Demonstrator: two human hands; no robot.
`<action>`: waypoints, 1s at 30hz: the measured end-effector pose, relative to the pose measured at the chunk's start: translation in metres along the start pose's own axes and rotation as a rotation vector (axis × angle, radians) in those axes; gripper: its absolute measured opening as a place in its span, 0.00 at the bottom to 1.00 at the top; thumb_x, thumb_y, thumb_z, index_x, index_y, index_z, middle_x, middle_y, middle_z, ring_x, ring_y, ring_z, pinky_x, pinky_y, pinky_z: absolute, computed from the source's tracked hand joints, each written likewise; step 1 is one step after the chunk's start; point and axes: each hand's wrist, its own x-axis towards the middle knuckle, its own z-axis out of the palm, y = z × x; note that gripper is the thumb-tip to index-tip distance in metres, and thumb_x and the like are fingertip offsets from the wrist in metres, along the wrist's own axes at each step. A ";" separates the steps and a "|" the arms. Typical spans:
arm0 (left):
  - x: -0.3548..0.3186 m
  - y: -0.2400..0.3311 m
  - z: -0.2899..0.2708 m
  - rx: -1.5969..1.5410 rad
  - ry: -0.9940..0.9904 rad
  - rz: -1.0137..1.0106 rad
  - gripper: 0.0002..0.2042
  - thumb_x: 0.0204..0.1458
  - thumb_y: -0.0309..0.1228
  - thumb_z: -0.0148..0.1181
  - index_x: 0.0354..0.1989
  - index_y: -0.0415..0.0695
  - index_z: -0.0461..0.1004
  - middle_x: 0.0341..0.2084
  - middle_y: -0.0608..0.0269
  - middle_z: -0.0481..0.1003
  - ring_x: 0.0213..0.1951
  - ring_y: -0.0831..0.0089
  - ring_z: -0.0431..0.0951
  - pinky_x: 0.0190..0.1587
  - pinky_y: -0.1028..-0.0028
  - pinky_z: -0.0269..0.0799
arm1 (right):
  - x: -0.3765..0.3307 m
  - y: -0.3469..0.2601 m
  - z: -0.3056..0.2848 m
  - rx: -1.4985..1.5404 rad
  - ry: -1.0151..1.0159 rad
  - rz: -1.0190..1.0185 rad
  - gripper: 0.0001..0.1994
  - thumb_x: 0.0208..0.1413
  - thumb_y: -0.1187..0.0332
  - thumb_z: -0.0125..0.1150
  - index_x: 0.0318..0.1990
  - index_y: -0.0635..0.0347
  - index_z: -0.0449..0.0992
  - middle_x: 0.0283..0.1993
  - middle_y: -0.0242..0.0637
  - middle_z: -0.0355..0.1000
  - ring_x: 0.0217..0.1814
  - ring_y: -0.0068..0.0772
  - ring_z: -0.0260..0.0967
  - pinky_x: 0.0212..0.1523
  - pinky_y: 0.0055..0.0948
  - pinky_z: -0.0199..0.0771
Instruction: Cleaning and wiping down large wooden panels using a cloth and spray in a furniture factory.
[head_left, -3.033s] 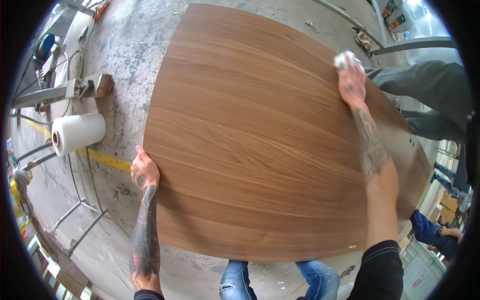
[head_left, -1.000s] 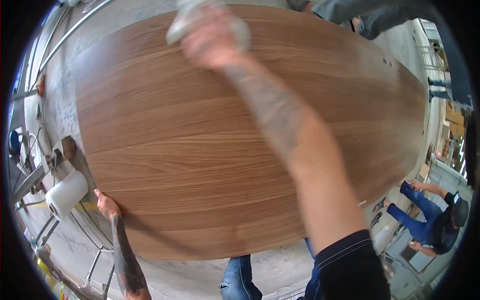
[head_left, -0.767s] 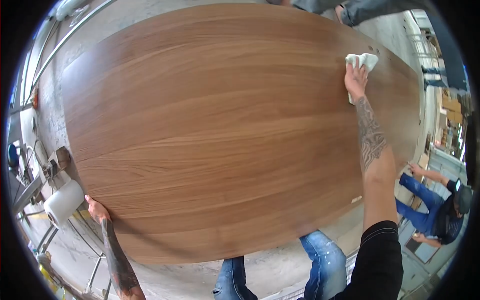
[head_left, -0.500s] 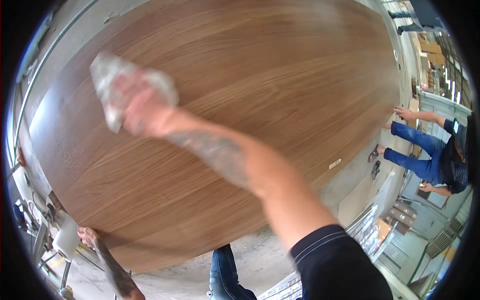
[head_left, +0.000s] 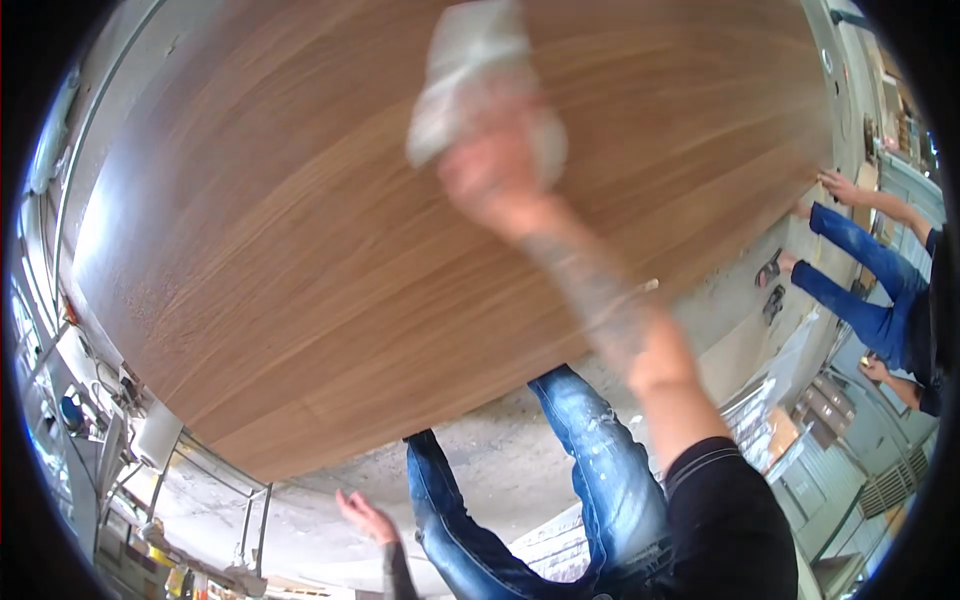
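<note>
A broad wood-veneer tabletop (head_left: 330, 250) is filling my view. Beyond its right edge, another person (head_left: 880, 290) is crouching. My blurred right hand (head_left: 495, 170) is clutching a white cloth (head_left: 470, 75) against it; my left hand (head_left: 362, 515) is hanging open below its near edge.

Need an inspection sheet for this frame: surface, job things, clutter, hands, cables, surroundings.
Surface: large rounded wooden panel, brown grain, bare apart from the cloth.
Job's things: white cloth, blurred, over the panel.
Clutter: nothing seen on the panel.
Hands: right hand grips the cloth; left hand is open, off the panel, below its near edge.
Cables: too small to tell.
Surroundings: concrete floor; paper roll by metal frames at left; another person crouching at right.
</note>
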 end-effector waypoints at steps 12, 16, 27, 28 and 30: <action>-0.257 0.158 0.016 0.084 -0.523 0.370 0.28 0.57 0.34 0.57 0.64 0.33 0.60 0.62 0.41 0.62 0.64 0.50 0.62 0.67 0.58 0.54 | -0.108 0.299 -0.134 -0.517 0.117 0.407 0.30 0.67 0.51 0.40 0.74 0.50 0.53 0.75 0.54 0.48 0.77 0.60 0.43 0.71 0.61 0.45; -0.280 0.100 0.061 0.001 -0.543 0.324 0.29 0.55 0.34 0.58 0.64 0.35 0.61 0.63 0.42 0.62 0.65 0.48 0.62 0.66 0.56 0.56 | -0.149 0.144 -0.091 -0.279 0.069 0.250 0.30 0.63 0.54 0.48 0.71 0.52 0.59 0.73 0.56 0.50 0.75 0.63 0.44 0.70 0.68 0.41; -0.304 0.042 0.059 -0.068 -0.406 0.419 0.27 0.52 0.32 0.60 0.61 0.37 0.65 0.62 0.41 0.63 0.64 0.44 0.63 0.65 0.54 0.58 | -0.284 0.028 -0.090 -0.113 -0.058 0.141 0.28 0.57 0.58 0.54 0.64 0.58 0.66 0.70 0.52 0.57 0.75 0.60 0.46 0.73 0.59 0.42; -0.306 0.036 0.061 -0.079 -0.408 0.419 0.28 0.52 0.33 0.60 0.62 0.38 0.65 0.63 0.42 0.63 0.64 0.44 0.62 0.66 0.55 0.58 | -0.295 0.090 -0.111 -0.275 0.028 0.156 0.29 0.61 0.55 0.52 0.66 0.60 0.64 0.70 0.57 0.56 0.74 0.63 0.45 0.73 0.58 0.43; -0.317 0.030 0.075 -0.105 -0.458 0.381 0.28 0.52 0.33 0.60 0.62 0.38 0.65 0.63 0.42 0.63 0.64 0.45 0.62 0.66 0.55 0.58 | -0.314 0.195 -0.148 -0.497 0.069 0.508 0.32 0.66 0.54 0.47 0.73 0.59 0.51 0.71 0.59 0.53 0.75 0.60 0.44 0.74 0.52 0.43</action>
